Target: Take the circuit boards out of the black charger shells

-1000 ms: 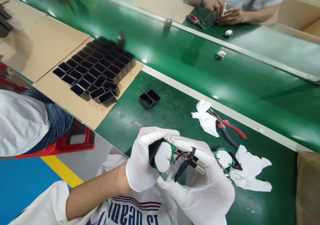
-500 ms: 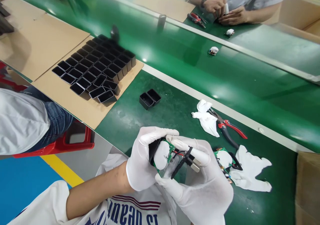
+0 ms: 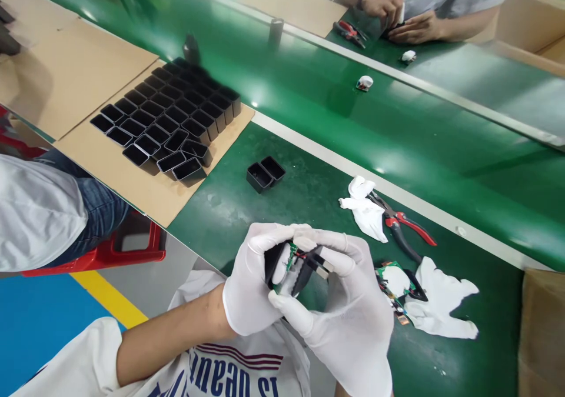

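Observation:
Both my hands wear white gloves and meet just above the near edge of the green bench. My left hand (image 3: 249, 282) is wrapped round a black casing (image 3: 271, 262) with a green circuit board (image 3: 289, 263) and white padding partly inside it. My right hand (image 3: 348, 312) pinches the black plug plate with metal prongs (image 3: 315, 266), joined to the board by red wires, and holds it close against the casing's mouth.
Two loose black casings (image 3: 263, 174) sit ahead on the bench. A cardboard sheet (image 3: 145, 188) carries several more at left. Red-handled cutters (image 3: 404, 226), white cloths (image 3: 365, 209) and another circuit board (image 3: 395, 282) lie at right. Another person's hands (image 3: 397, 17) work across the conveyor belt (image 3: 353, 120). A seated person (image 3: 39, 214) is at left.
My right hand has swung the plug plate left toward the casing and the board has gone deeper into it. The small white parts on the belt have drifted left.

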`<state>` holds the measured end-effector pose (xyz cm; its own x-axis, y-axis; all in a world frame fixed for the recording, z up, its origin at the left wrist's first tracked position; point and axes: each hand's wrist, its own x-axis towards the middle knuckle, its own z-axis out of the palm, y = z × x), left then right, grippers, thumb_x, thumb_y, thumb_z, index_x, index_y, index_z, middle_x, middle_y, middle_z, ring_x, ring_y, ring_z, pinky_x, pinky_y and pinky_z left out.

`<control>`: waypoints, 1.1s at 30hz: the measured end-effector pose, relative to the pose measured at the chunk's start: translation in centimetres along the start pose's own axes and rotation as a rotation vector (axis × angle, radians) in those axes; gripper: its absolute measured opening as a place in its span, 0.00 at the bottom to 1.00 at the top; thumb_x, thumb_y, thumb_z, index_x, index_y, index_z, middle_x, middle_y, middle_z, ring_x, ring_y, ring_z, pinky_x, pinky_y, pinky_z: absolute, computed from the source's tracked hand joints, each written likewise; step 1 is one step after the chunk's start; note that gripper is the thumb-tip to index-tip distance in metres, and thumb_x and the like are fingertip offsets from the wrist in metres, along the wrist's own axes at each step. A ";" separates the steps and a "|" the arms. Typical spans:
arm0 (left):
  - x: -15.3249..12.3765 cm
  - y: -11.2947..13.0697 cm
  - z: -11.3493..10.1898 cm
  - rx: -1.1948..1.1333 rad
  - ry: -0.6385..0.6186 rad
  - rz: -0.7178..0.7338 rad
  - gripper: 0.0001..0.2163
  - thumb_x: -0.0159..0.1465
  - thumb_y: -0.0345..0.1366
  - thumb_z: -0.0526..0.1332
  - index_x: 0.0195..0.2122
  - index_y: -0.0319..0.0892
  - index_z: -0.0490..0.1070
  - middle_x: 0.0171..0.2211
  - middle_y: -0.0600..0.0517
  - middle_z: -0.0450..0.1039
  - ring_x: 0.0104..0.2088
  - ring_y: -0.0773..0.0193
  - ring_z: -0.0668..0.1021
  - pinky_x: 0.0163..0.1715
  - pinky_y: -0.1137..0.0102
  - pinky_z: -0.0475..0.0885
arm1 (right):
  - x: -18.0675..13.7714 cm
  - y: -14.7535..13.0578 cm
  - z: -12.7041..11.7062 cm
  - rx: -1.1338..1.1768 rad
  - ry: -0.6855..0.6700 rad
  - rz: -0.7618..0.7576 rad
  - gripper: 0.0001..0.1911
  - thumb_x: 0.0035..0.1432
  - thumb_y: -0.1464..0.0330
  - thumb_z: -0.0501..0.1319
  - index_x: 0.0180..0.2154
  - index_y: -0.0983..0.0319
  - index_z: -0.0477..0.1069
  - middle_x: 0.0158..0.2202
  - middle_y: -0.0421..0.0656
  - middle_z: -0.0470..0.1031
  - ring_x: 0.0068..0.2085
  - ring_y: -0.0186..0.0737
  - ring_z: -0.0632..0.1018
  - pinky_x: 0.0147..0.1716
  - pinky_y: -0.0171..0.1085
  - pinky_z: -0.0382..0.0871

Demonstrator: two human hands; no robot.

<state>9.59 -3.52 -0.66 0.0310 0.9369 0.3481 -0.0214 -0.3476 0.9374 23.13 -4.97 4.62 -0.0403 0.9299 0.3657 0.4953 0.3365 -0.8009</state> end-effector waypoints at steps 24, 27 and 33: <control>1.9 -0.2 -2.3 0.028 -0.270 -0.096 0.26 0.49 0.39 0.86 0.47 0.48 0.79 0.45 0.49 0.84 0.44 0.48 0.87 0.43 0.55 0.85 | -0.4 0.9 0.2 0.087 0.049 0.223 0.14 0.71 0.59 0.69 0.56 0.50 0.80 0.56 0.46 0.81 0.59 0.54 0.81 0.56 0.55 0.79; 2.1 0.0 -2.6 0.035 -0.279 -0.045 0.29 0.54 0.36 0.84 0.56 0.47 0.78 0.50 0.46 0.86 0.49 0.49 0.87 0.50 0.56 0.85 | -1.6 0.7 0.3 -0.101 0.269 0.046 0.18 0.68 0.62 0.72 0.59 0.51 0.79 0.55 0.47 0.82 0.59 0.55 0.80 0.58 0.59 0.78; 2.4 0.4 -3.0 -0.017 -0.306 -0.006 0.26 0.64 0.40 0.78 0.62 0.47 0.75 0.55 0.46 0.84 0.52 0.52 0.86 0.54 0.58 0.84 | -5.1 0.9 1.3 -0.419 0.230 -0.301 0.19 0.60 0.77 0.76 0.50 0.58 0.81 0.47 0.44 0.80 0.43 0.42 0.84 0.42 0.43 0.84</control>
<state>6.70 -1.27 0.56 0.3302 0.8837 0.3318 -0.0368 -0.3392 0.9400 22.67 -9.23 1.44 -0.0660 0.7296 0.6806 0.7955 0.4503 -0.4056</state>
